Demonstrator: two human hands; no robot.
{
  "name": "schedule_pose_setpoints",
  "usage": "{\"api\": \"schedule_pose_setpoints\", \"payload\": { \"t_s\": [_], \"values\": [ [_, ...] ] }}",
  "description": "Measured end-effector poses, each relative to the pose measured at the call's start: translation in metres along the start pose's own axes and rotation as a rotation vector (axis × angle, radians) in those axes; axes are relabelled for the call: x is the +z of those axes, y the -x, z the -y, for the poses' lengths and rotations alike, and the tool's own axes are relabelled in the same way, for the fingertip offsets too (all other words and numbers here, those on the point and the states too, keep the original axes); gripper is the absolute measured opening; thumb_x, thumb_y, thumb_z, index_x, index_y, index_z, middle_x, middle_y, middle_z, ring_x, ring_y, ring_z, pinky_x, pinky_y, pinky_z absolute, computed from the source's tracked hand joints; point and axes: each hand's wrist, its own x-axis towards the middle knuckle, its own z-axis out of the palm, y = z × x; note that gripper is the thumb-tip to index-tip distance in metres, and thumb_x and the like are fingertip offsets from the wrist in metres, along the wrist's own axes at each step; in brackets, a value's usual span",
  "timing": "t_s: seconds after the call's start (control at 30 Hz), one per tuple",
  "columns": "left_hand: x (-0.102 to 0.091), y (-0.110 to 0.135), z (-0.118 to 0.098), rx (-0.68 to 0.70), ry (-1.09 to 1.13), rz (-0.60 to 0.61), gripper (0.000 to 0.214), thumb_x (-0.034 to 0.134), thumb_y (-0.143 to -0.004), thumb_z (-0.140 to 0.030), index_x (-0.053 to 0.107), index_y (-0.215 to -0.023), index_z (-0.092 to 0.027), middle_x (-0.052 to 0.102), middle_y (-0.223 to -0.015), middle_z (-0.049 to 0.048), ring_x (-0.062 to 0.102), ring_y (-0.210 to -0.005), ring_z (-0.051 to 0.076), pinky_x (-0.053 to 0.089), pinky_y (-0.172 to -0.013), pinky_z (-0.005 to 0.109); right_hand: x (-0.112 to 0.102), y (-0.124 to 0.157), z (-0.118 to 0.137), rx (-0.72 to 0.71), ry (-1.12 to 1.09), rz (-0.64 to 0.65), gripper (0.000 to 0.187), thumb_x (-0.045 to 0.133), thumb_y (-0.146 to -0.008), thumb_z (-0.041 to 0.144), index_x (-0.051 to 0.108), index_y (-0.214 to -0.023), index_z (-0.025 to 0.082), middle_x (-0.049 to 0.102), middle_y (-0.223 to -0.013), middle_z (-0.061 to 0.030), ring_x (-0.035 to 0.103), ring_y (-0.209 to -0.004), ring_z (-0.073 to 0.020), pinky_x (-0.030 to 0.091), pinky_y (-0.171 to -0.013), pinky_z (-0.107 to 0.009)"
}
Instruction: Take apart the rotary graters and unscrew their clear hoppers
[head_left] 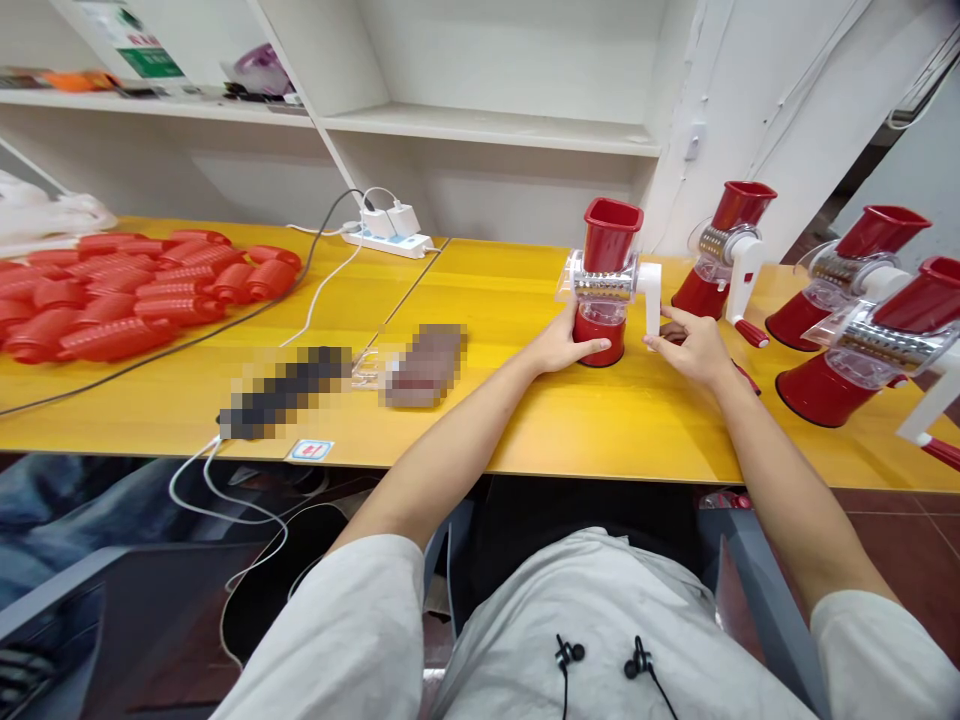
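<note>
Left hand [555,342] grips the grater [611,235] by its base [609,325]; right hand [697,348] pinches the crank [653,300], three o'clock. Probably light, stiff, slick; best steadied low.

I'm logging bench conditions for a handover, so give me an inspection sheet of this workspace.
Surface: yellow table, seamed; sticker near the front edge.
Job's things: red grater, upright; three similar graters to its right.
Clutter: heap of red ribbed pieces at left; two pixelated items, unidentifiable.
Grips: left grip around the grater's base; right grip at its white crank, pinch unclear.
Cables: dark cable across the left side; white cables hanging off the front; power strip at the back.
Surroundings: white shelves behind.
</note>
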Motion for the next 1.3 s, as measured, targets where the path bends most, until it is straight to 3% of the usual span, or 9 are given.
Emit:
{"api": "schedule_pose_setpoints", "payload": {
  "t_s": [0.2, 0.37, 0.5, 0.67, 0.8, 0.93, 1.1, 1.23, 1.3],
  "values": [
    [-0.001, 0.001, -0.001, -0.014, -0.009, 0.009, 0.135, 0.106, -0.087, -0.085, 0.053, -0.189, -0.014, 0.071, -0.189, 0.0336, 0.072, -0.176, 0.057, 0.051, -0.155, 0.075, -0.003, -0.001, 0.002, 0.002, -0.005, -0.006, 0.084, 0.103, -0.087, 0.063, 0.092, -0.158, 0.019, 0.102, -0.119, -0.0135, 0.101, -0.109, -0.0474, 0.082, -0.116, -0.069],
    [-0.002, 0.001, -0.002, -0.011, -0.011, 0.012, 0.134, 0.109, -0.085, -0.083, 0.053, -0.188, -0.018, 0.074, -0.187, 0.0317, 0.074, -0.173, 0.056, 0.053, -0.154, 0.076, -0.012, 0.002, 0.011, -0.004, 0.002, 0.043, 0.075, 0.099, -0.097, 0.065, 0.096, -0.156, 0.02, 0.102, -0.121, -0.0142, 0.1, -0.114, -0.0495, 0.083, -0.114, -0.069],
    [-0.003, -0.001, -0.004, 0.004, -0.005, 0.016, 0.134, 0.11, -0.084, -0.081, 0.053, -0.187, -0.017, 0.076, -0.184, 0.0317, 0.075, -0.172, 0.056, 0.053, -0.153, 0.075, -0.025, 0.007, 0.022, 0.066, -0.091, 0.143, 0.078, 0.104, -0.098, 0.067, 0.096, -0.161, 0.021, 0.102, -0.122, -0.0117, 0.1, -0.117, -0.0512, 0.086, -0.104, -0.067],
    [-0.004, -0.002, -0.002, 0.012, 0.001, 0.01, 0.134, 0.113, -0.081, -0.079, 0.054, -0.184, -0.017, 0.075, -0.185, 0.0323, 0.073, -0.174, 0.056, 0.053, -0.154, 0.074, -0.048, 0.014, 0.033, 0.117, -0.373, 0.326, 0.073, 0.113, -0.095, 0.071, 0.1, -0.151, 0.024, 0.103, -0.115, -0.0083, 0.101, -0.089, -0.0379, 0.088, -0.087, -0.051],
    [-0.003, -0.003, 0.003, -0.004, 0.008, 0.004, 0.135, 0.114, -0.079, -0.078, 0.056, -0.184, -0.015, 0.073, -0.186, 0.0343, 0.072, -0.175, 0.057, 0.054, -0.153, 0.076, -0.057, 0.017, 0.037, 0.111, -0.583, 0.478, 0.089, 0.109, -0.09, 0.09, 0.1, -0.145, 0.021, 0.101, -0.102, -0.0135, 0.097, -0.072, -0.0371, 0.082, -0.066, -0.046],
    [-0.003, -0.003, 0.006, -0.014, 0.008, 0.005, 0.131, 0.114, -0.077, -0.08, 0.063, -0.178, -0.015, 0.07, -0.19, 0.0344, 0.071, -0.177, 0.058, 0.053, -0.153, 0.076, -0.05, 0.016, 0.039, 0.028, -0.66, 0.393, 0.1, 0.089, -0.093, 0.112, 0.101, -0.13, 0.019, 0.098, -0.093, -0.0155, 0.091, -0.063, -0.0348, 0.079, -0.063, -0.047],
    [-0.004, -0.004, 0.002, -0.019, 0.004, 0.021, 0.12, 0.114, -0.079, -0.075, 0.068, -0.172, -0.014, 0.075, -0.184, 0.0341, 0.073, -0.174, 0.058, 0.053, -0.153, 0.077, -0.042, 0.012, 0.038, 0.1, -0.632, 0.274, 0.09, 0.099, -0.087, 0.108, 0.1, -0.118, 0.023, 0.098, -0.096, -0.0122, 0.093, -0.071, -0.0324, 0.078, -0.065, -0.043],
    [-0.005, -0.003, -0.002, -0.005, 0.005, 0.034, 0.117, 0.113, -0.08, -0.073, 0.068, -0.171, -0.017, 0.075, -0.185, 0.0317, 0.073, -0.175, 0.056, 0.053, -0.154, 0.074, -0.042, 0.006, 0.03, 0.173, -0.57, 0.207, 0.093, 0.095, -0.086, 0.113, 0.098, -0.115, 0.025, 0.099, -0.105, -0.014, 0.097, -0.089, -0.0328, 0.084, -0.079, -0.043],
    [-0.005, -0.003, -0.004, -0.008, 0.007, 0.045, 0.118, 0.113, -0.079, -0.076, 0.068, -0.17, -0.016, 0.077, -0.183, 0.0316, 0.075, -0.173, 0.056, 0.055, -0.153, 0.073, -0.042, 0.0, 0.022, 0.16, -0.518, 0.08, 0.09, 0.094, -0.089, 0.112, 0.097, -0.115, 0.026, 0.1, -0.108, -0.0139, 0.098, -0.095, -0.0311, 0.085, -0.088, -0.043]
  ]
}}
